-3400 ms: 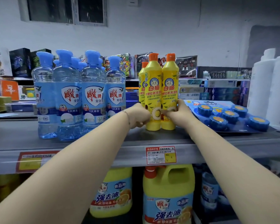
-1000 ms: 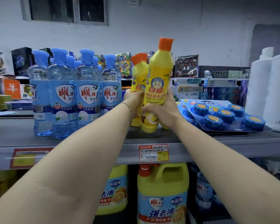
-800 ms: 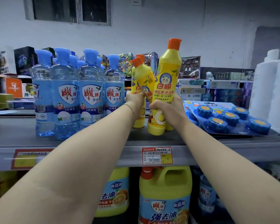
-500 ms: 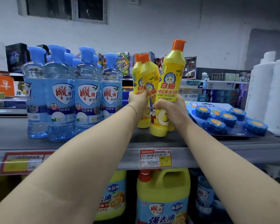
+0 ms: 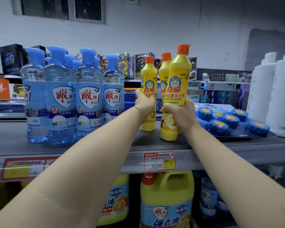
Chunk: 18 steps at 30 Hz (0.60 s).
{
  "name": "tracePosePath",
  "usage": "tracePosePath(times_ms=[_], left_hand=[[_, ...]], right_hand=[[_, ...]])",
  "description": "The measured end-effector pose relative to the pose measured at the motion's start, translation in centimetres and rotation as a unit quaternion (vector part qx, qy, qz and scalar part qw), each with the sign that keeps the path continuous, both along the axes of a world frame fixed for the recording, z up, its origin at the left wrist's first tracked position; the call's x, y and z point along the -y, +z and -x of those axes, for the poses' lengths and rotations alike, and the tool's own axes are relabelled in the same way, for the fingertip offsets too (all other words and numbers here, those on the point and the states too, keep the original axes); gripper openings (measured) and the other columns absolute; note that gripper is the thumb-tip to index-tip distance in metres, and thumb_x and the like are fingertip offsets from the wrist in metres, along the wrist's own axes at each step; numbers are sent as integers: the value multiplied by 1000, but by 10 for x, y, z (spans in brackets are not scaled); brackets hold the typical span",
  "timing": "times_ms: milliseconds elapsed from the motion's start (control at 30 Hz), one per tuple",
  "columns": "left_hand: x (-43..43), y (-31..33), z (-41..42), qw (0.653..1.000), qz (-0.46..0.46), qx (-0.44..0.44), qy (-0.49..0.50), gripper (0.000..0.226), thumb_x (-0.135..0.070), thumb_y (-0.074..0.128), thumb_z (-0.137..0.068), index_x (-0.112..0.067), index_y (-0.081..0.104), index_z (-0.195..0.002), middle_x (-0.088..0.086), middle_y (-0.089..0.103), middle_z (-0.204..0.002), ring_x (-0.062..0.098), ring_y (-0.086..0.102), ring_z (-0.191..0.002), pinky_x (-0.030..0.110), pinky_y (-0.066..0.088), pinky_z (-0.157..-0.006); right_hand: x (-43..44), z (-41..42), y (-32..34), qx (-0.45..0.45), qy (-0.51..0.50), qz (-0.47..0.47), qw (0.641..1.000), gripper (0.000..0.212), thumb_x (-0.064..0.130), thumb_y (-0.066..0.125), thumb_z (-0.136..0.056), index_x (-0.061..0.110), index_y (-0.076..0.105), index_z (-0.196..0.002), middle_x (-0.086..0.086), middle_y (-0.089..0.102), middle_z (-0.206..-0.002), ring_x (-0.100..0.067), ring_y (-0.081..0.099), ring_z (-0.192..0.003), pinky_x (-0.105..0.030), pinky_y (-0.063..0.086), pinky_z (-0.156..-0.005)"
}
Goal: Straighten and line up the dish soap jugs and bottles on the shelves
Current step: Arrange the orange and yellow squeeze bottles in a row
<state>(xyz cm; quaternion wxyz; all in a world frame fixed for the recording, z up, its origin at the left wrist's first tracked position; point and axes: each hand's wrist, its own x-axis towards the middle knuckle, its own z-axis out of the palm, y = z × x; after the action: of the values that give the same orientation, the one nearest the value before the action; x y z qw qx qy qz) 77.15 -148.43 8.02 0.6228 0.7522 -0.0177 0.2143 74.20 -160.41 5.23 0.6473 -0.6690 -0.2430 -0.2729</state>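
"Yellow plastic with orange caps, was it? What did the hands hold?"

"The left hand [image 5: 145, 104] was wrapped around the waist of one yellow bottle [image 5: 149, 76], which stood upright on the shelf [image 5: 15, 145]. The right hand [image 5: 179, 112] was clamped around the front yellow bottle [image 5: 178, 74], fingers curled over the label. This one leaned a little, its cap away from the left hand. Whether its base touched the shelf, I could not tell."

"And between the two grips?"

"A third yellow bottle [image 5: 164, 69], just behind the one in the right hand. Nobody held it."

"So what could go wrong?"

"In my judgement, three things. If the right hand let the leaning bottle go before making it upright, it could tip, because the body was tall and the base narrow. It could also knock over the free bottle behind it. And outside the right grip lay the pack of blue blocks [image 5: 229, 119], very near; a push to that side would shove it. Outside the left grip the blue-capped bottles [image 5: 89, 96] stood close, so there was little room there too."

"The row was not finished, then?"

"Not yet. The labels faced forward, but the three bottles were not in one line."
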Motion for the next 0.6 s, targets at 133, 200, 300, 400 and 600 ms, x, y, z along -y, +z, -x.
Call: tracePosePath(times_ms=[133,200,300,400,600], left_hand=[[1,0,5,994,-47,30,91,63,-41,53,-95,-16,23,-145,11,38,-141,29,43,-125,41,41,-100],[2,-4,19,980,-85,101,149,48,-45,49,-96,-13,40,-130,9,42,-132,25,41,-122,33,39,-92],[8,-10,40,980,-85,177,45,39,-51,53,-92,-15,53,-106,3,56,-105,17,55,-98,26,50,-76],[19,-5,57,986,-74,113,-98,42,-47,68,-84,-15,57,-109,-2,63,-92,8,61,-81,17,48,-59],[25,7,60,993,-55,81,-68,42,-31,80,-77,-13,57,-107,1,66,-96,16,65,-89,28,54,-70]], right_hand=[[-1,2,1,4,3,-9,1000,33,-4,70,-63,8,60,-91,-5,64,-81,-19,64,-76,-31,56,-68],[-1,2,2,7,4,-18,1000,38,-6,70,-63,6,59,-97,-5,64,-82,-17,64,-75,-27,55,-65],[0,-1,1,2,23,-32,999,52,-1,70,-60,10,58,-110,-8,68,-93,-21,68,-81,-32,57,-68],[-1,-4,-2,-3,52,-43,998,66,5,68,-63,21,52,-125,-6,69,-107,-19,70,-93,-36,59,-74],[10,-10,5,-101,59,24,993,120,26,81,-49,44,10,-144,1,51,-133,-20,59,-114,-44,52,-93]])
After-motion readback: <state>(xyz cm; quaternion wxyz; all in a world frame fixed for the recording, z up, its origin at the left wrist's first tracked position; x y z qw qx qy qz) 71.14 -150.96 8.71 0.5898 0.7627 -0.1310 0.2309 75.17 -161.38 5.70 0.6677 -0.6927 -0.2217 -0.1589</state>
